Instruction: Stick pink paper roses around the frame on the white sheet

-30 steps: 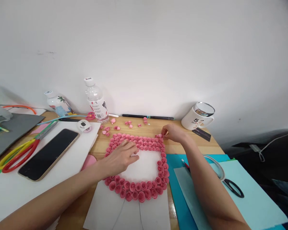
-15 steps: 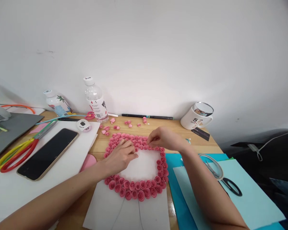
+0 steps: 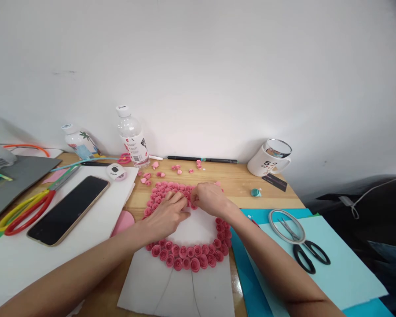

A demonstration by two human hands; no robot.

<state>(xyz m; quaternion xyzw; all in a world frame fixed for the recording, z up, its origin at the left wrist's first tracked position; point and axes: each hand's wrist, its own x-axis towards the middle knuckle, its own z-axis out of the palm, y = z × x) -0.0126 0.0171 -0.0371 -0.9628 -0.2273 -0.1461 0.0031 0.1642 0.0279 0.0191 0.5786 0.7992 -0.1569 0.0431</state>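
Observation:
A white card (image 3: pixel 181 286) lies on the wooden desk, edged by a frame of several pink paper roses (image 3: pixel 188 259). My left hand (image 3: pixel 166 215) rests on the card's upper left, fingers stretched toward the top row of roses. My right hand (image 3: pixel 209 199) has come in beside it, fingers curled in a pinch at the same spot on the top row; what it pinches is hidden. The two hands' fingertips nearly touch. Several loose pink roses (image 3: pixel 178 168) lie scattered behind the card.
A phone (image 3: pixel 69 209) and red-yellow scissors (image 3: pixel 23 211) lie at the left. Two water bottles (image 3: pixel 132 136) stand at the back by a black pen (image 3: pixel 201 160). A white mug (image 3: pixel 269 159), a small teal roll (image 3: pixel 255 192), black scissors (image 3: pixel 300 244) on light blue paper (image 3: pixel 343 273) are on the right.
My right hand has moved left from the frame's upper right corner along the top row to meet my left hand. The left hand has barely shifted.

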